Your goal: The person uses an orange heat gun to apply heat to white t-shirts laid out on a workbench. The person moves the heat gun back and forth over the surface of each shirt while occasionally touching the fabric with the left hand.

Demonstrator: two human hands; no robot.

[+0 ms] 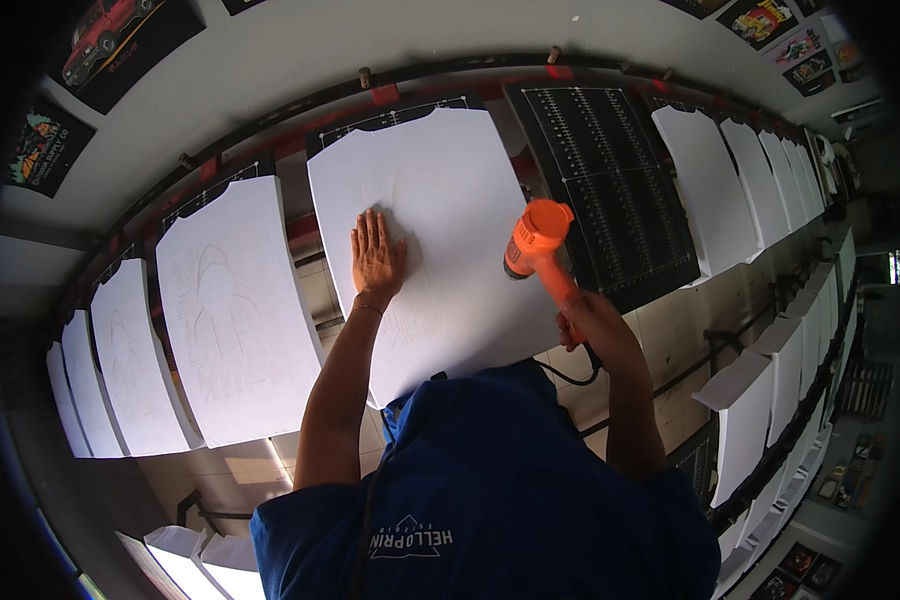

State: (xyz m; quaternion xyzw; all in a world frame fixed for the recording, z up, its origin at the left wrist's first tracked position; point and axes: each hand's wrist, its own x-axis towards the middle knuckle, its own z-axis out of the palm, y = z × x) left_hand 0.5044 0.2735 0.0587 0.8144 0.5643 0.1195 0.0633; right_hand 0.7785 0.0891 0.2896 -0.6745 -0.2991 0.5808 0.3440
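Here left hand [376, 255] flat, open, on white shirt [440, 230]; right hand [595, 325] grip closed around orange heat gun [538, 238].

The picture is bright in the middle, where the white boards [440, 240] catch soft light. The corners are black. Straight edges bend like a bowl near the rim. Small soft shadows sit under things. The far edges look a bit blurry.

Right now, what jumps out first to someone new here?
The bright orange heat gun in the right hand, aimed at the white panel at centre. The left hand lies flat on that panel. More white panels curve away on both sides, one bare black board among them.
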